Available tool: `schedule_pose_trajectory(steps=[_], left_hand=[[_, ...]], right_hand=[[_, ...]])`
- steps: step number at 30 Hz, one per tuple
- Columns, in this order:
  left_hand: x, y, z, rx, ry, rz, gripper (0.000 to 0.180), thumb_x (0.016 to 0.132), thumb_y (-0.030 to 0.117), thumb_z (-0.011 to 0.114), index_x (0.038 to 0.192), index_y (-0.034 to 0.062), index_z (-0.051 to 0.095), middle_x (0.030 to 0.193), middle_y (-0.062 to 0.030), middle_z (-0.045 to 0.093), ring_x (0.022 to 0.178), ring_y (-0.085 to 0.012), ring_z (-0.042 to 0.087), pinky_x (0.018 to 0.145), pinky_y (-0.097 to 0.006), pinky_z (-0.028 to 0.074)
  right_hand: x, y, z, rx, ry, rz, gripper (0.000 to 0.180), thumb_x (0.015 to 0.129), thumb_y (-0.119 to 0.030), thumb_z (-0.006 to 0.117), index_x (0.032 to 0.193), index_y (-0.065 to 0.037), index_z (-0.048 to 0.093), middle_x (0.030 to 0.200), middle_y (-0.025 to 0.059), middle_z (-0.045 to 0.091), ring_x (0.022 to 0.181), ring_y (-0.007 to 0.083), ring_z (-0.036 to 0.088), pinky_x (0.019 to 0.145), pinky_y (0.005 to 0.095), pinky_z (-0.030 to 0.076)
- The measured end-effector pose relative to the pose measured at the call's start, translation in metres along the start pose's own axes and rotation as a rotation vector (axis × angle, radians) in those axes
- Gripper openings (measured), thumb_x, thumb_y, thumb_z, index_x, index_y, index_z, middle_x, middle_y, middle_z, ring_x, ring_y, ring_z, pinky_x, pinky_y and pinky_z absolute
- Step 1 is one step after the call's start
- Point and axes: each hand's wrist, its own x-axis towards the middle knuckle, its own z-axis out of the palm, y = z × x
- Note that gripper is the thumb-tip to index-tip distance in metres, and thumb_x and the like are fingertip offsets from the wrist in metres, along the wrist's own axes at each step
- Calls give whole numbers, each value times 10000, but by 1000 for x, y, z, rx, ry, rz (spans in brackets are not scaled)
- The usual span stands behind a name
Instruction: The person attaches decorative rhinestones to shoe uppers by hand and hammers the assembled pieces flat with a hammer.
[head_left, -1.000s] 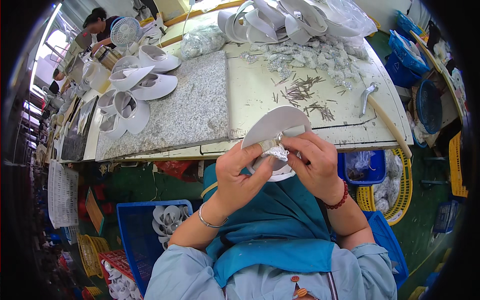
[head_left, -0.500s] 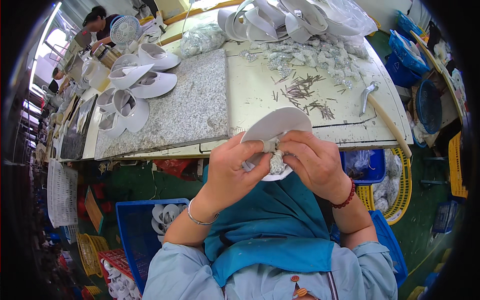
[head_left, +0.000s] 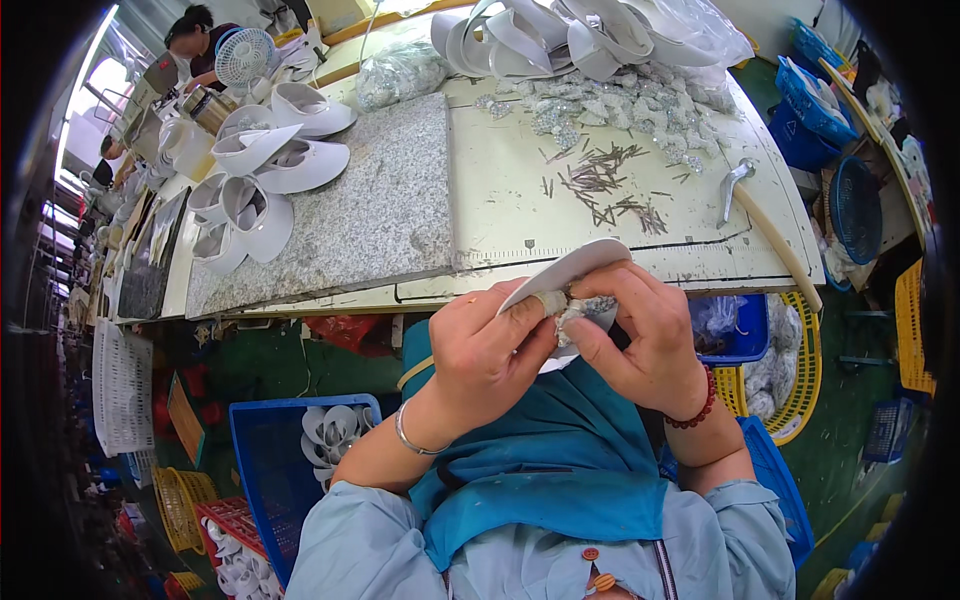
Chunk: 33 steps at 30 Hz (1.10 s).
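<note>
In front of my apron I hold a white piece that looks like a shoe upper [head_left: 570,272], its broad curved edge tilted up and away from me. My left hand [head_left: 480,345] pinches its left side between thumb and fingers. From the right, my right hand [head_left: 652,338] grips it, thumb pressed against a silvery glitter bow [head_left: 597,307] at its middle. My fingers partly hide the bow and the inside of the upper. Several more white uppers [head_left: 262,215] stand on a speckled stone slab [head_left: 370,200], left of my hands.
Dark thin strips [head_left: 600,178] lie scattered on the table [head_left: 490,215], below a heap of glitter bows [head_left: 630,110] and more white uppers [head_left: 520,45]. A wooden-handled hammer [head_left: 770,235] rests at the right edge. A blue crate [head_left: 265,450] stands below left. Another person works far left.
The upper has tipped so that it shows more edge-on, and its top has dropped slightly. My left hand has turned over it; my right thumb has shifted onto the bow.
</note>
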Motion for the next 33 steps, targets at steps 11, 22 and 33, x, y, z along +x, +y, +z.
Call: schedule_pose_trajectory(steps=[11, 22, 33], left_hand=[[-3, -5, 1, -7, 1, -3, 248, 709, -14, 727, 949, -8, 665, 847, -122, 665, 562, -235, 610, 491, -303, 460], [3, 2, 1, 67, -9, -39, 202, 718, -9, 736, 911, 0, 676, 768, -135, 644, 588, -271, 617, 529, -336, 486], [-20, -11, 5, 121, 15, -221, 139, 836, 20, 675, 952, -56, 674, 864, -184, 671, 780, -319, 650, 675, -387, 489]], right_hand=[[-1, 5, 10, -30, -27, 32, 283, 735, -133, 728, 969, -37, 600, 916, 117, 623, 760, 300, 650, 626, 355, 521], [-2, 10, 14, -139, 101, -63, 268, 737, -181, 719, 960, -92, 601, 876, 102, 623, 677, 299, 639, 559, 386, 516], [-9, 17, 30, -223, 148, -81, 222, 727, -141, 668, 877, -57, 528, 760, 107, 529, 571, 288, 585, 471, 381, 469]])
